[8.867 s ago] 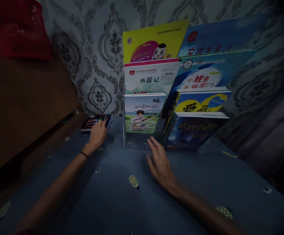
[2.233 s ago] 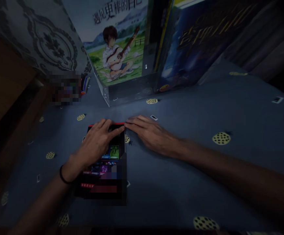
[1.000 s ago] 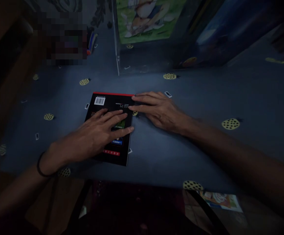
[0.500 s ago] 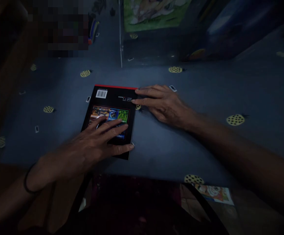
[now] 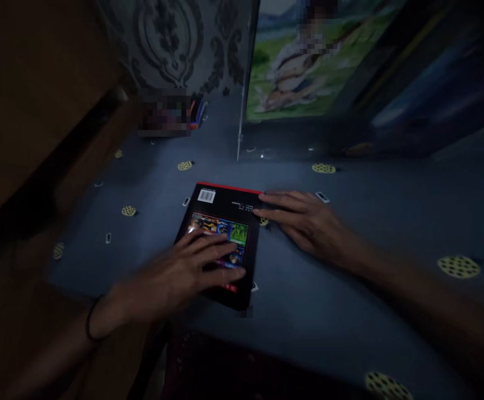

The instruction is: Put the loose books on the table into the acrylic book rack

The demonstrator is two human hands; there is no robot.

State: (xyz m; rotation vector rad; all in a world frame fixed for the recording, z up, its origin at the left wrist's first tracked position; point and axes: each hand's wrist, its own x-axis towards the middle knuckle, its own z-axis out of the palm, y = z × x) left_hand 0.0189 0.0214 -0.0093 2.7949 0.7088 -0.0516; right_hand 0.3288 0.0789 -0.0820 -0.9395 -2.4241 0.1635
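A black book (image 5: pixel 220 201) with a red spine edge lies flat on the blue tablecloth (image 5: pixel 300 311), its barcode at the far left corner and a block of small colour pictures on the cover. My left hand (image 5: pixel 187 264) rests on the lower half of the cover, fingers spread and covering part of the pictures. At the far right corner of the book, the fingertips of my right hand (image 5: pixel 308 222) touch its edge, with the fingers stretched out and the palm over the cloth.
Behind the book stands a clear panel (image 5: pixel 242 128) with a picture of a seated figure on grass (image 5: pixel 292 83). Some books (image 5: pixel 199 114), partly blurred out, sit at the back left. A brown wooden surface (image 5: pixel 37 100) borders the table's left side.
The view has tilted up and shifted left, so book and hands appear lower and further right. My left hand has slid slightly up the cover; the right hand keeps its place at the corner.
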